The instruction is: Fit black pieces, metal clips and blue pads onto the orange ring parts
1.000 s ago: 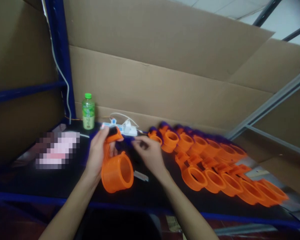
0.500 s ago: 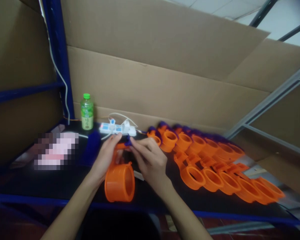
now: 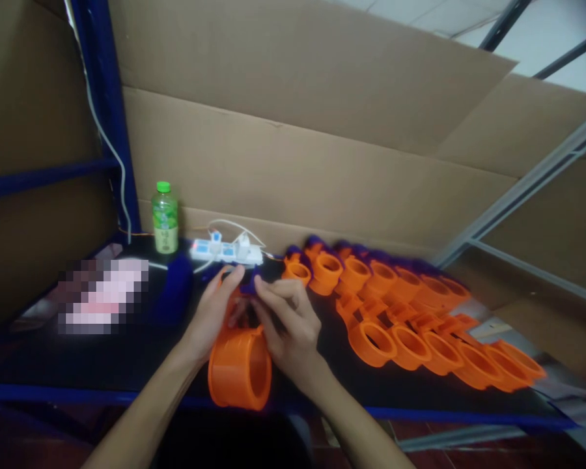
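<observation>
My left hand (image 3: 209, 309) is closed round the upper part of an orange plastic ring-shaped part (image 3: 239, 368). The wide ring hangs below the hands, its opening turned to the right. Between the fingertips of my right hand (image 3: 290, 319) is a small dark blue piece (image 3: 250, 283), held against the top of the orange part. Fingers hide most of where the two pieces meet, so I cannot tell whether they are joined.
On the right of the black tabletop (image 3: 127, 365), several orange ring parts (image 3: 374, 342) lie in rows; the back row has dark blue pieces. Behind the hands is a white power strip (image 3: 227, 252) with cables. A green-capped bottle (image 3: 165, 218) stands at left beside a blue item (image 3: 173, 290).
The orange part has tilted and its ring has moved slightly down and right. My right hand has shifted a little, still holding the blue piece at the top.
</observation>
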The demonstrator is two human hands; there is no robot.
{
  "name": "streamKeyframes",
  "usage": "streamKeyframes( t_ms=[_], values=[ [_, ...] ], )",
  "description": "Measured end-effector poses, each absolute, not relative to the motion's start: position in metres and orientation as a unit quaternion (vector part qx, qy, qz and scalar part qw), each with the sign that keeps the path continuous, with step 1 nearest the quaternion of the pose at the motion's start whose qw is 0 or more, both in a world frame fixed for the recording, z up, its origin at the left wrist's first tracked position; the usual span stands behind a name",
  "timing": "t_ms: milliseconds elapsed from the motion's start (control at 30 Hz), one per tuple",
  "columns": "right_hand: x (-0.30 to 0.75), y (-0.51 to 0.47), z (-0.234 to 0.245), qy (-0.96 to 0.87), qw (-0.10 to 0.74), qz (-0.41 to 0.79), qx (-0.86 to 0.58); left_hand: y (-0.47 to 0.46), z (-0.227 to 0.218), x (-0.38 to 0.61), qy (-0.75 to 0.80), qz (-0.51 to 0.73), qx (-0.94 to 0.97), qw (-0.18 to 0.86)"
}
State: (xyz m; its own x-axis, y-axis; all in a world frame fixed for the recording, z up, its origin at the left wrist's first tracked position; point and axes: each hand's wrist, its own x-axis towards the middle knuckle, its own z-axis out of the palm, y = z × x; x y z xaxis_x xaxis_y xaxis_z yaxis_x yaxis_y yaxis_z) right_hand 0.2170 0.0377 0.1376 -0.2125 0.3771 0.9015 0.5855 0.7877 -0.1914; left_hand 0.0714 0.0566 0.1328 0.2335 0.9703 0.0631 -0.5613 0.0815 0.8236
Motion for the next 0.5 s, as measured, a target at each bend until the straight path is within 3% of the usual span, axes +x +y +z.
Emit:
streamKeyframes(
  t_ms=[167, 300, 500],
  values=[
    [0.227, 0.036, 0.161, -0.775, 0.53, -0.028, -0.343, 0.057, 0.132, 0.075, 0.212, 0.522, 0.386, 0.73],
    [0.223, 0.037, 0.168, -0.762, 0.525, 0.048, -0.375, 0.064, 0.127, 0.073, 0.241, 0.572, 0.383, 0.684],
    [0.207, 0.053, 0.167, -0.762, 0.498, -0.093, -0.403, 0.071, 0.127, 0.065, 0.337, 0.611, 0.478, 0.534]
  ],
)
